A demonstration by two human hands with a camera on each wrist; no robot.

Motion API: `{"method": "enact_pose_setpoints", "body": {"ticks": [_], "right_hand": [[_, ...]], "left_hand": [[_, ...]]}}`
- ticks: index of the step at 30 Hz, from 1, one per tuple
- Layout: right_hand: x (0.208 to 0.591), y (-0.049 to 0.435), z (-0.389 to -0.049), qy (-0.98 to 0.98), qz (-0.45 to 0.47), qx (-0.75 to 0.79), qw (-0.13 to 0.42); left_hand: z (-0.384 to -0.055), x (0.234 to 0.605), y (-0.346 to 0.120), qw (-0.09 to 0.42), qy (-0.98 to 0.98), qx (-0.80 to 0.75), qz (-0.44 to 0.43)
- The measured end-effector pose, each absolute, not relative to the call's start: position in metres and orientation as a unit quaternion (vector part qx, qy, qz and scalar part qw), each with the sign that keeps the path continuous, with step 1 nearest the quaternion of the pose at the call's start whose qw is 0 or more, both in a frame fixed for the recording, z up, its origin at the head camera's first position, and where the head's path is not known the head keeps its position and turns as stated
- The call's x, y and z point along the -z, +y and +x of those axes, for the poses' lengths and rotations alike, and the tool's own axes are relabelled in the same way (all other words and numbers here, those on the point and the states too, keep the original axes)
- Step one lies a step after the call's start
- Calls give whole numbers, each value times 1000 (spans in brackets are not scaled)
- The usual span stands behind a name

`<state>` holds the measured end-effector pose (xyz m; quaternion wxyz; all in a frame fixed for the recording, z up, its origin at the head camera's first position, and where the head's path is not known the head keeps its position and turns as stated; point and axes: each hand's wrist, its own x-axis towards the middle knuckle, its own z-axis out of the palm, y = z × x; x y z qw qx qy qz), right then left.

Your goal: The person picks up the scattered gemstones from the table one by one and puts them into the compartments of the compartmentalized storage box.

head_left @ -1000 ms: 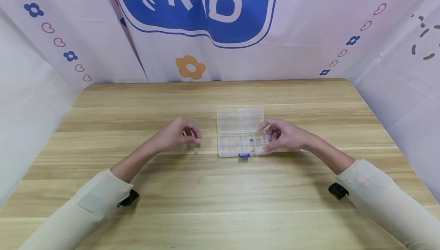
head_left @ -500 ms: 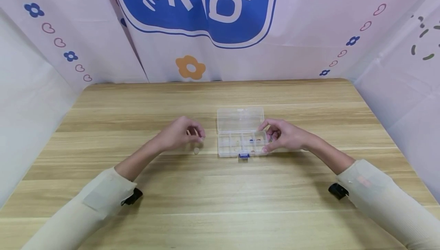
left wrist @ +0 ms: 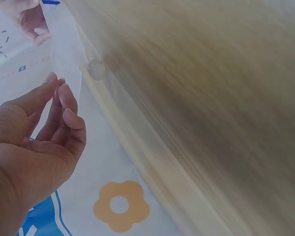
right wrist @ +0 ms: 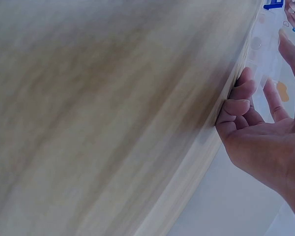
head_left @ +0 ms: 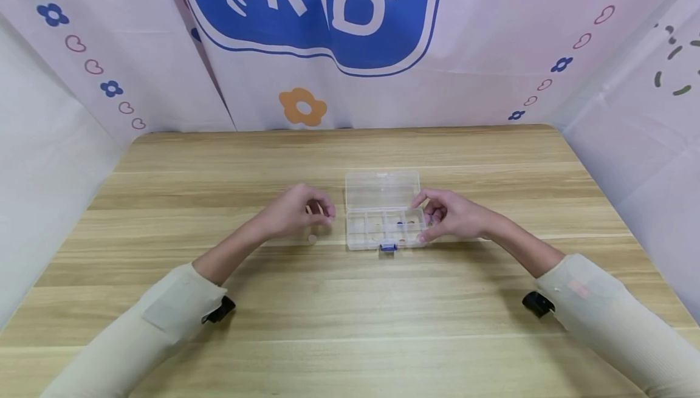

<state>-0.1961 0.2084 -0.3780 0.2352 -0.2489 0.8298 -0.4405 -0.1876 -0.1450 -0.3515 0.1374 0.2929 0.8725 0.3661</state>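
A clear plastic compartment box (head_left: 356, 240) lies on the table with its lid (head_left: 381, 190) folded back and a blue latch (head_left: 388, 248) at the front. My right hand (head_left: 458, 214) holds the box's right end, thumb at the front corner and index finger at the back. Left of the box, my left hand (head_left: 295, 211) hovers above the table, thumb and index fingertips pinched on a tiny pale piece, mostly hidden by the fingers. Below that hand, a small clear round disc (left wrist: 96, 70) lies on the wood.
Several small coloured bits, among them a blue one (head_left: 400, 223), lie in the box's compartments. The wooden table (head_left: 350, 319) ends at a printed cloth backdrop (head_left: 470, 100). White cloth walls flank both sides.
My left hand has moved right, toward the box, with its fingertips still pinched. The right hand, the box and the disc on the table have stayed in place.
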Motion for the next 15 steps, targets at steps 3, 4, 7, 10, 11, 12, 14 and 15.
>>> {"method": "enact_pose_setpoints", "body": {"ticks": [3, 4, 7, 10, 11, 12, 14, 15], "right_hand": [[378, 208, -196, 828, -250, 442, 236], [378, 209, -196, 828, -250, 443, 236], [379, 209, -197, 828, -251, 444, 235], [379, 209, -197, 827, -252, 444, 235], [379, 209, -197, 827, -253, 444, 235], [379, 209, -197, 827, -253, 444, 235], [379, 209, -197, 827, -252, 445, 235], [379, 209, -196, 827, -251, 445, 236]], "left_hand": [[-188, 352, -143, 135, 873, -365, 293], [-188, 352, -142, 134, 874, -366, 292], [-188, 352, -140, 133, 873, -368, 291], [-188, 351, -138, 133, 873, -369, 291], [-188, 350, -137, 133, 872, -369, 291], [-188, 350, -136, 132, 872, -370, 292], [-188, 349, -134, 130, 871, -371, 293], [-188, 349, -134, 129, 870, -373, 295]]}}
